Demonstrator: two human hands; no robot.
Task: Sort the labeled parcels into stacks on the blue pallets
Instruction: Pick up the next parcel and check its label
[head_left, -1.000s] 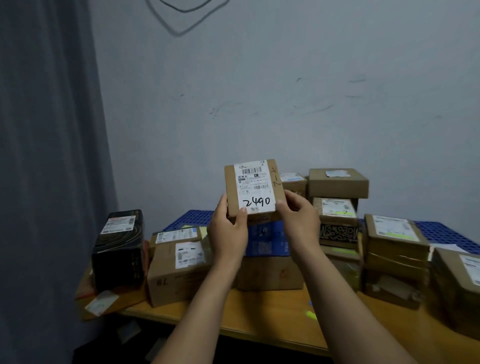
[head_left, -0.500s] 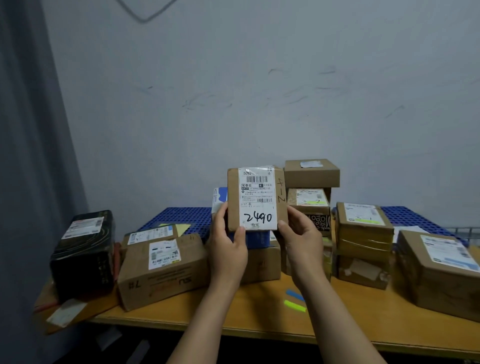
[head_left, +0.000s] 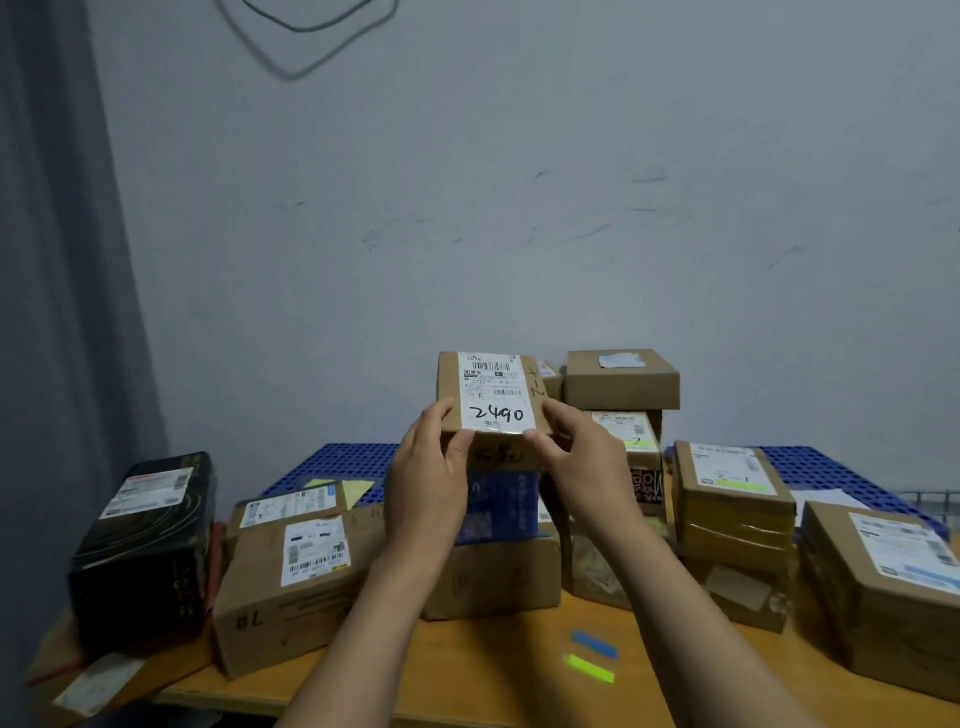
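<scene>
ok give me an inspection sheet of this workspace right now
surface: wooden table, blue pallets at its back
job's things: parcel marked 2490 held up; labeled cardboard parcels stacked around it; black parcel at left edge
clutter: blue strip and yellow-green strip on the table front
grippers: left hand and right hand grip the parcel's lower corners
cables: dark cable looped on the wall
surroundings: grey wall, grey curtain at left
</scene>
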